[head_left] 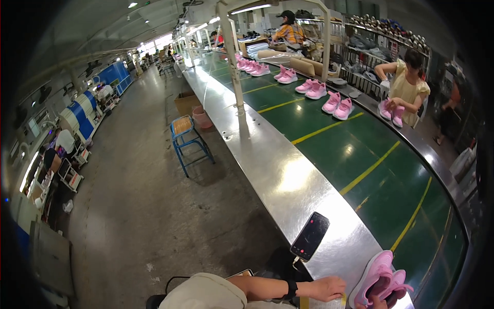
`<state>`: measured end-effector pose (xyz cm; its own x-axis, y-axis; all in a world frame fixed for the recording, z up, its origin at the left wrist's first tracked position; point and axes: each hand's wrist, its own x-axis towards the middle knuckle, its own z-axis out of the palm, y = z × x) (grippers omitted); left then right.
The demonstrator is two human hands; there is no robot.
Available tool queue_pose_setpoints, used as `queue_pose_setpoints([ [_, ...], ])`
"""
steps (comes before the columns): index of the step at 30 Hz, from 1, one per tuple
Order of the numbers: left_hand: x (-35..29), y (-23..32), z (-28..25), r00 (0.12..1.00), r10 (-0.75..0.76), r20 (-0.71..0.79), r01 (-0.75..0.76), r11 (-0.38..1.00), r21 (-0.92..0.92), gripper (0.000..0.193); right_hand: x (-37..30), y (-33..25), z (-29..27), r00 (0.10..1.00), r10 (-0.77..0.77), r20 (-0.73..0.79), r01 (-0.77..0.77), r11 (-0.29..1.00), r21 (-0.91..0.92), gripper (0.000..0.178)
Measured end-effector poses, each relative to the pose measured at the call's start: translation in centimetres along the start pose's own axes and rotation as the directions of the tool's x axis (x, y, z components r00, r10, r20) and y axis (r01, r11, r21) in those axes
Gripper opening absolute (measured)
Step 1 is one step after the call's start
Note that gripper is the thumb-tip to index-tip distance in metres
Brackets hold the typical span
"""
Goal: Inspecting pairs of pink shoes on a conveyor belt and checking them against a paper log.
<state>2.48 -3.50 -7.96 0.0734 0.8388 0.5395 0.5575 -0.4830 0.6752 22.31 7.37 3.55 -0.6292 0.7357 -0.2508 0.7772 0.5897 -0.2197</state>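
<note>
At the lower right, a pair of pink sneakers with white soles stands on the metal ledge (275, 175) at the belt's edge. The nearer pink sneaker (371, 275) has its opening toward me; the other pink sneaker (399, 288) is just to its right. My right hand (378, 303) grips the nearer sneaker at its opening, partly cut off by the frame's lower edge. Just left of the shoes, my left hand (328, 288) rests low over the ledge with its fingers curled in. Whatever lies under those fingers is hidden. A dark band circles my left wrist.
A phone (310, 236) with a white cable lies on the ledge. Yellow lines cross the green belt (329, 149), where more pink sneakers (337, 106) stand in pairs. Across it, a person (409, 90) handles another pair. A blue stool (188, 136) stands on the floor left.
</note>
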Motion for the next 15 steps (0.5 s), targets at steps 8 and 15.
queue_pose_setpoints([
  [8, 0.0, -0.6, -2.3, 0.992, -0.091, 0.082, 0.094, 0.995, -0.035, 0.01, 2.3, -0.4, -2.4, 0.963, 0.242, -0.121, -0.044, 0.579, 0.814, 0.028],
  [15, 0.4, 0.4, -3.2, 0.99, -0.073, 0.122, 0.071, 0.997, 0.028, 0.01, 8.0, 2.3, -9.3, 0.912, 0.357, 0.201, -0.103, -0.275, 0.956, 0.032],
])
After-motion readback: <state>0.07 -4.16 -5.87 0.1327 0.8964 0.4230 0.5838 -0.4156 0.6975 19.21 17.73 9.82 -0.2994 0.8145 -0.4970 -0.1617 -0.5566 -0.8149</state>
